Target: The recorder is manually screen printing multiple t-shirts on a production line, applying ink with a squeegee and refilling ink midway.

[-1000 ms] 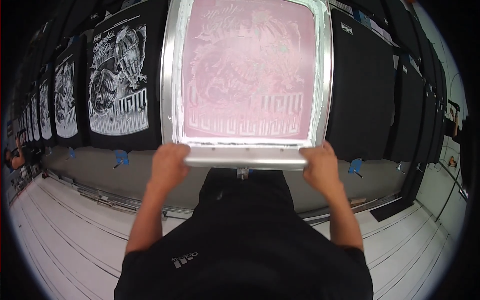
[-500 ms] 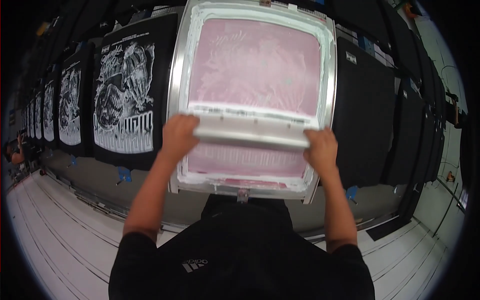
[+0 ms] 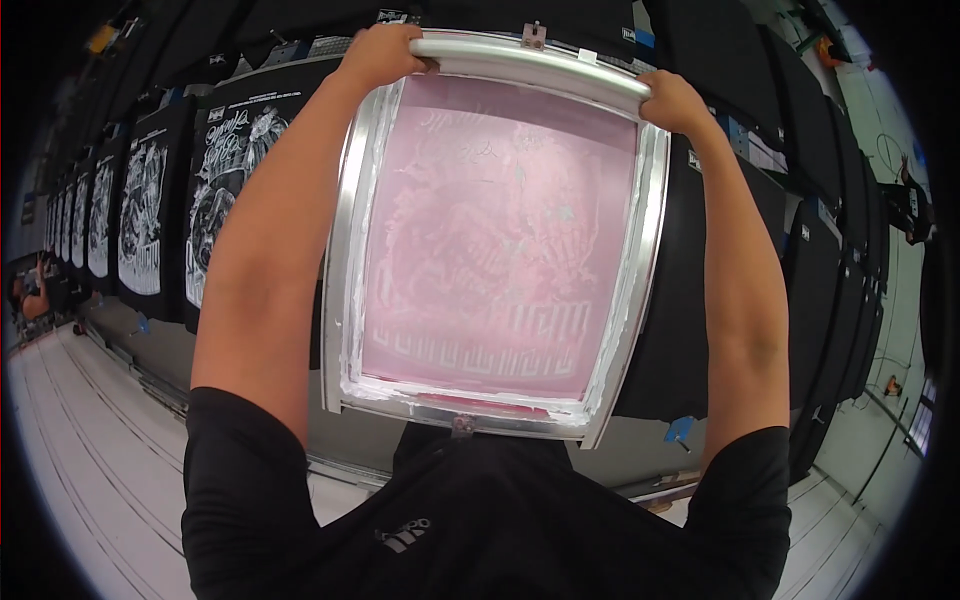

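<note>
Your left hand (image 3: pixel 382 55) and right hand (image 3: pixel 675 102) are well apart, each clamped on one end of a long silver squeegee (image 3: pixel 530 62). You hold this bar crosswise at the far end of a metal-framed screen (image 3: pixel 648 220), with both arms stretched forward and the right end slightly nearer to you than the left. The screen lies in front of your body, its pink mesh (image 3: pixel 490 250) exposed from the squeegee down to the near edge. Faint, pale design lines show through the mesh, and smeared white ink (image 3: pixel 460 393) runs along its sides and near end. One small clamp (image 3: pixel 462 426) sits at the middle of the near rail, another just beyond the squeegee. To your left stands a row of black shirts (image 3: pixel 148 225) with white prints; your left forearm partly covers the nearest. Dark fabric (image 3: pixel 815 270) lies to your right, and a blue clamp (image 3: pixel 679 432) shows near your right upper arm.
</note>
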The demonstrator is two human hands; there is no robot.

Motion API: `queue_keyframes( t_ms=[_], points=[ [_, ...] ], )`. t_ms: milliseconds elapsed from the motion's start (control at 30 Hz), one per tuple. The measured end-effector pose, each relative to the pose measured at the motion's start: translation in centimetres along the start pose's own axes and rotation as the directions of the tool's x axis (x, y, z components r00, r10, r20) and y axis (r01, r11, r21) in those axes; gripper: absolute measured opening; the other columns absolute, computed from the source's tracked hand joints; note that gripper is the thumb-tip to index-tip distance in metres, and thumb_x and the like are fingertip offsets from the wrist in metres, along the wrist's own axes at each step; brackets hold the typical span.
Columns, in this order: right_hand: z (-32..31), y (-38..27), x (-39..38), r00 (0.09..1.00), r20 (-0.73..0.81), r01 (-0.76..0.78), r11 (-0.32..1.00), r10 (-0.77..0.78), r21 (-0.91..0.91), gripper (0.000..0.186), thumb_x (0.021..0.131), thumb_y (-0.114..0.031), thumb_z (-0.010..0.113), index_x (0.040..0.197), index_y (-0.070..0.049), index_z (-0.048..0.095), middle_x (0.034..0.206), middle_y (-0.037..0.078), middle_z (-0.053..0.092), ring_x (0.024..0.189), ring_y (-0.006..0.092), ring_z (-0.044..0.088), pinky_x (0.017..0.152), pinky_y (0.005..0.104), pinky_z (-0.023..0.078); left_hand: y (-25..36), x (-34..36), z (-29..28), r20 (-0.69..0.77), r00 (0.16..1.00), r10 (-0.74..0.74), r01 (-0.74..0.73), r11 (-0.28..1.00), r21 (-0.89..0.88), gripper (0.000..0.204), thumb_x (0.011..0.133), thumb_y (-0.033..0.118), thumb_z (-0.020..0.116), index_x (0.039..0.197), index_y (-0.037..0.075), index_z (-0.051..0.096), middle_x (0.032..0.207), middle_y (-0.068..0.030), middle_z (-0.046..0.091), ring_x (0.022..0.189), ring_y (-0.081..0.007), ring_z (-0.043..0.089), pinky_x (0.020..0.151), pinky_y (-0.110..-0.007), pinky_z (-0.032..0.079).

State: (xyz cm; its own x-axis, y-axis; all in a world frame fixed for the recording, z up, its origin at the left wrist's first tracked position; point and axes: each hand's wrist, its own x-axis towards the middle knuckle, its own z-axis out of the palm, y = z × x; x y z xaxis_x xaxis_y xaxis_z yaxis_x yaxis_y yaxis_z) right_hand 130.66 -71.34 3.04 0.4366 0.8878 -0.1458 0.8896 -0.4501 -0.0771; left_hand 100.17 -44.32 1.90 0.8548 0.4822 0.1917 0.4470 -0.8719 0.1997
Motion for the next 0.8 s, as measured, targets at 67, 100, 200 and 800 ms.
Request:
queue_keyframes(
  t_ms=[67,100,200,800],
  points=[
    [-2.1,-0.7,0.6,0.998,0.061,-0.003,0.996,-0.003,0.084,0.052,0.063,-0.011,0.061,0.115,-0.009,0.071,0.103,0.021,0.071,0.096,0.0358,0.068,0.089,0.0391,0.053,0.7,-2.7,-1.4,-0.46,0.882,0.103,-0.033,0.987,0.158,0.043,0.073,0.037,0.078,0.105,0.009,0.069,0.104,-0.0153,0.07,0.097,-0.0354,0.066,0.084,-0.045,0.051],
    [-2.8,-1.5,1.0,0.992,0.126,-0.023,0.985,0.002,0.171,0.054,0.061,-0.011,0.061,0.114,-0.008,0.071,0.1,0.022,0.071,0.094,0.036,0.069,0.089,0.0383,0.053,0.7,-4.9,-2.1,-0.64,0.75,0.165,-0.006,0.97,0.243,0.046,0.082,0.038,0.074,0.119,0.012,0.066,0.11,-0.0135,0.07,0.097,-0.0307,0.068,0.083,-0.04,0.053],
    [-2.7,1.8,1.8,0.999,0.048,-0.001,0.99,-0.006,0.141,0.053,0.058,-0.01,0.065,0.11,-0.004,0.072,0.094,0.023,0.072,0.088,0.0359,0.07,0.086,0.0374,0.053,7.8,-17.0,-2.9,-0.024,0.989,-0.149,0.127,0.908,-0.398,0.043,0.091,0.034,0.066,0.123,0.005,0.062,0.111,-0.016,0.068,0.101,-0.0354,0.064,0.094,-0.045,0.046],
    [2.8,-8.9,-0.3,0.991,-0.046,0.127,0.991,-0.125,0.042,0.053,0.068,-0.004,0.055,0.119,-0.007,0.068,0.113,0.021,0.068,0.105,0.0386,0.064,0.095,0.0396,0.049,21.6,-53.5,5.7,0.748,0.652,0.126,0.714,0.23,-0.661,0.028,0.096,0.026,0.064,0.091,-0.001,0.068,0.068,-0.0089,0.061,0.062,-0.0099,0.05,0.059,-0.033,0.045]
  ],
)
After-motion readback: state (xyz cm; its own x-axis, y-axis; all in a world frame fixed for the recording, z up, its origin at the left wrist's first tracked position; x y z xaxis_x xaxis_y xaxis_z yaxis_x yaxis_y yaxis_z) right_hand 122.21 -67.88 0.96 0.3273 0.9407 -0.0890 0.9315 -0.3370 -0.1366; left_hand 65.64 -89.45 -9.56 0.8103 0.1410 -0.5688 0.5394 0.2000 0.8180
